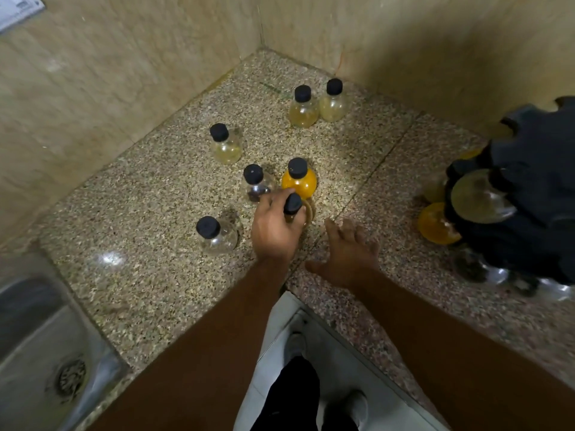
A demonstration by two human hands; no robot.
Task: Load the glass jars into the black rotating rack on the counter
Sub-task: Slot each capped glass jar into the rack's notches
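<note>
Jar (293,204) gripped by left hand (273,230); right hand (348,253) spread.

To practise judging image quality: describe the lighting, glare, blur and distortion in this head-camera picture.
Head view: dim warm light, one white glare patch on the counter left of the nearest clear jar. Head view: the black rack at the right edge is dark and smeared; the left hand and its held jar look slightly soft. Head view: wide-angle distortion bows the sink rim.

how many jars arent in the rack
7: two pale jars at the back, lone pale jar further left, clear jar beside orange jar, held jar in left hand, front jar toward the sink. Rack may hide more.
</note>
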